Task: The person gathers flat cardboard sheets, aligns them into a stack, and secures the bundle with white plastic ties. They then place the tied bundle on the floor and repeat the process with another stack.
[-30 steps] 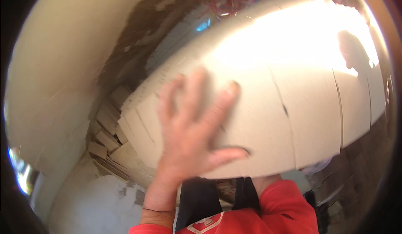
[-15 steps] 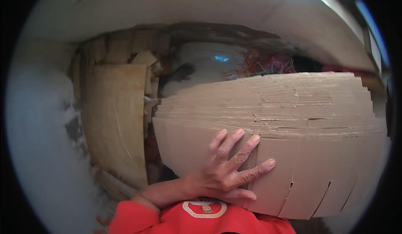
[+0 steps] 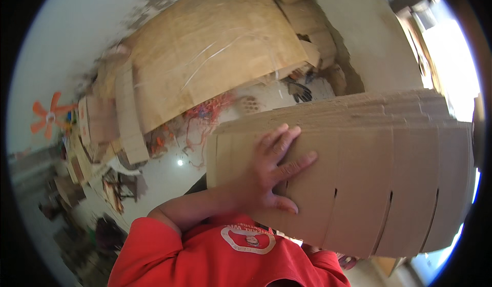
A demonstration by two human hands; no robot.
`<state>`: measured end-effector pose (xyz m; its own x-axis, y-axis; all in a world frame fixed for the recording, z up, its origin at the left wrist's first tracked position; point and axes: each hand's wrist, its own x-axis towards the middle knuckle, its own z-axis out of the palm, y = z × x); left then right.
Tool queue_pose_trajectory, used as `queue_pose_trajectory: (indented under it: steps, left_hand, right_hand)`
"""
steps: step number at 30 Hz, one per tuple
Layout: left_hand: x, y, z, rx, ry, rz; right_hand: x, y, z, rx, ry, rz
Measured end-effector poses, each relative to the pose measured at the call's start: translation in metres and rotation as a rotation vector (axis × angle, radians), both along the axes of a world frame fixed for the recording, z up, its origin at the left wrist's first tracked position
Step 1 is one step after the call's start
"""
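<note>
A thick stack of flat brown cardboard sheets [image 3: 369, 174] leans against my front, its layered upper edges showing and several dark slots cut along its face. My left hand [image 3: 279, 171] lies on the near face of the stack, palm to the cardboard, fingers spread apart and thumb lower down. The left forearm comes out of a red sleeve and crosses in front of my chest. My right hand is out of sight, with the stack covering that side.
A large tan board or sheet [image 3: 215, 56] lies at the upper left, with loose strips on it. Beside it are a dark glove [image 3: 299, 91], tangled red strapping [image 3: 210, 107] and a long cardboard piece [image 3: 130, 113]. An orange fan [image 3: 50, 116] is at far left; bright light enters at right.
My view has swung left, bringing the tan board, the fan and more floor into sight. My left hand stays spread on the cardboard stack, which remains held against me.
</note>
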<state>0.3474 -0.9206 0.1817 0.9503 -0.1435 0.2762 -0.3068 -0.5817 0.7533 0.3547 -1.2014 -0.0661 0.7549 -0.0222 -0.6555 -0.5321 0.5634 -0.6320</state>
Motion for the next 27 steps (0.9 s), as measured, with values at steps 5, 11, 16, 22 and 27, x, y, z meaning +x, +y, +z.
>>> queue_pose_trajectory:
  steps: [5,11,16,22,27]
  left_hand:
    - [-0.037,0.078,0.013,-0.234,0.090,0.313]
    - [-0.082,0.181,-0.038,-0.503,0.164,0.669]
    - [-0.098,0.258,-0.098,-0.795,0.110,0.853]
    - [-0.121,0.362,-0.178,-1.186,0.183,0.966]
    - [-0.119,0.457,-0.272,-1.312,0.478,1.219]
  right_hand:
    - [0.052,0.032,0.076,-0.097,-0.114,0.221]
    - [0.117,0.168,0.088,-0.078,-0.220,0.496]
    - [0.146,0.286,0.079,-0.024,-0.257,0.652]
    - [0.160,0.432,0.050,0.196,-0.234,0.875]
    - [0.171,0.523,-0.041,0.098,-0.113,0.873]
